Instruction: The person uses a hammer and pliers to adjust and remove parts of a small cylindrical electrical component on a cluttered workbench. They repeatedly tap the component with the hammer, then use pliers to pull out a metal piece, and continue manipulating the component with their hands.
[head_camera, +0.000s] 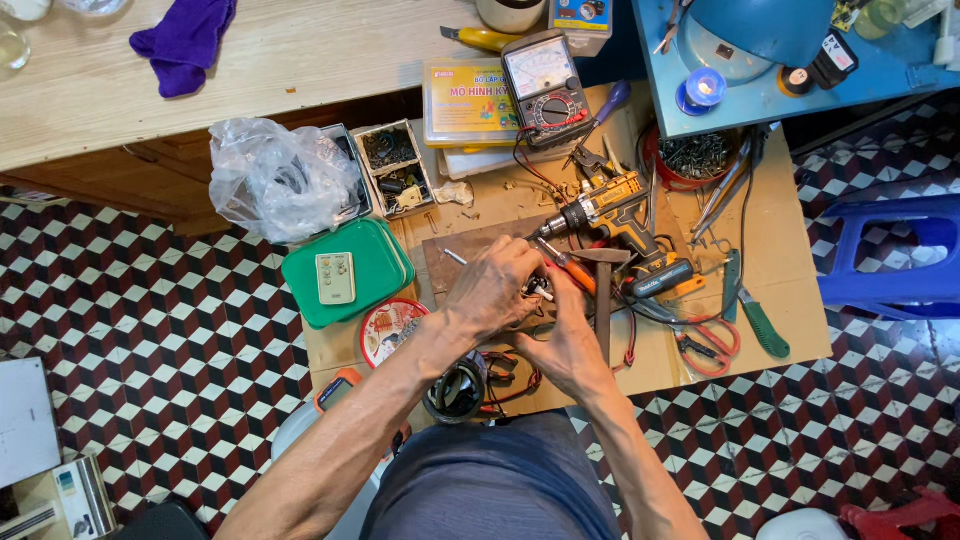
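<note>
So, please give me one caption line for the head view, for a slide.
Both hands, left and right, grip a small part beside a cordless drill and analog multimeter.

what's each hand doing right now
Left hand: closed on a small dark part.
Right hand: fingers curled at the same part; grip cannot be told.

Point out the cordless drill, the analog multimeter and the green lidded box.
cordless drill (612, 212), head view, on its yellow and black body.
analog multimeter (546, 88), head view, between the dial face and the selector knob.
green lidded box (380, 262), head view, on bare lid right of the remote.
</note>
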